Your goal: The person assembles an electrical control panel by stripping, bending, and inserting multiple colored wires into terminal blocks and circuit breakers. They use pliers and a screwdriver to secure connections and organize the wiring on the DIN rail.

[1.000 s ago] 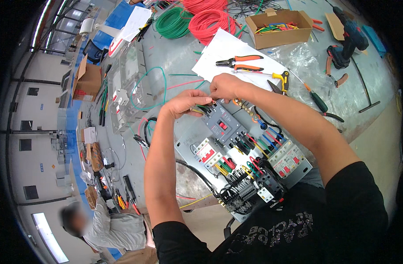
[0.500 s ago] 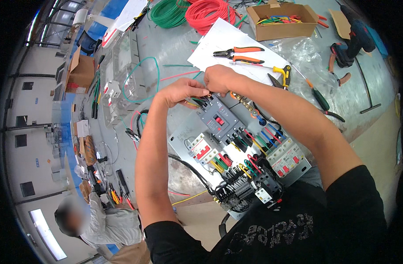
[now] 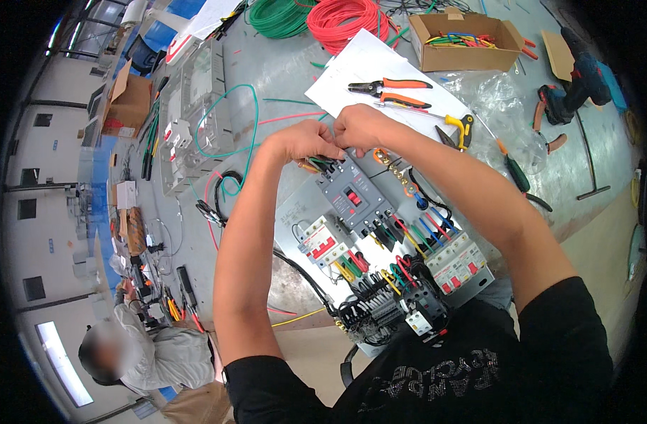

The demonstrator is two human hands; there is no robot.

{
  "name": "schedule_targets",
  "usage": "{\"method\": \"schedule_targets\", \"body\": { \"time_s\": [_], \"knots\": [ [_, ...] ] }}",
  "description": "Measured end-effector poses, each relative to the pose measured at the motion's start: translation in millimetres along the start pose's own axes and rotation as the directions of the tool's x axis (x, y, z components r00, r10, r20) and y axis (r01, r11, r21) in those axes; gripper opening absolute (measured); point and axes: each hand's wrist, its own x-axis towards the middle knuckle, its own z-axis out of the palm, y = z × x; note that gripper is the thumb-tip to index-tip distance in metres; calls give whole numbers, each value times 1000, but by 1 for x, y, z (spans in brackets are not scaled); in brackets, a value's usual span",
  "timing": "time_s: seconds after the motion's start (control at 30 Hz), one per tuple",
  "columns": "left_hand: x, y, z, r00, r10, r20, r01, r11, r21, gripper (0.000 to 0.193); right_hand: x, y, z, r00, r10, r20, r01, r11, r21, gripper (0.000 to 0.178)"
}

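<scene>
My left hand [image 3: 304, 141] and my right hand [image 3: 360, 129] meet fingertip to fingertip at the top edge of a grey moulded breaker [image 3: 352, 194]. Both pinch dark wires [image 3: 322, 165] that enter its upper terminals. The breaker sits on a metal mounting panel [image 3: 292, 212] on the grey table [image 3: 281, 71], with smaller white breakers [image 3: 322, 240] and a bundle of coloured wires [image 3: 401, 237] below it. How firmly each hand grips the wires is partly hidden by the fingers.
Orange-handled pliers [image 3: 387, 86] lie on a white sheet [image 3: 366, 60]; a yellow-handled tool [image 3: 456, 127] and a screwdriver [image 3: 514, 169] lie right of my hands. Green [image 3: 281, 18] and red wire coils [image 3: 345, 21], a cardboard box [image 3: 468, 32] and a clear enclosure [image 3: 196, 113] stand behind. Another person [image 3: 140, 350] sits lower left.
The view has shifted a little; my hands stay together at the breaker's top edge, with the fingers working the dark wires slightly lower and closer to its terminals.
</scene>
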Motion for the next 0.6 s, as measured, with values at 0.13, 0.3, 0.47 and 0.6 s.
{"method": "schedule_targets", "body": {
  "time_s": [0.13, 0.3, 0.47, 0.6],
  "knots": [
    [-5, -16, -1, 996, 81, -28, -84, 990, -114, 30, 1, 12, 1, 998, -66, 23, 62, 987, 152, 17],
    [-30, -52, 10, 967, 174, -186, -249, 806, -537, 39, -1, 13, -1, 997, -68, 30, 58, 965, 257, 18],
    [-67, -48, 30, 874, 258, -412, -442, 776, -450, 42, -7, 11, -6, 1000, -21, 9, 18, 965, 263, 20],
    [-83, -50, 41, 807, 363, -467, -563, 714, -417, 42, -9, 7, -7, 997, -47, 64, 26, 956, 292, 31]
  ]
}}
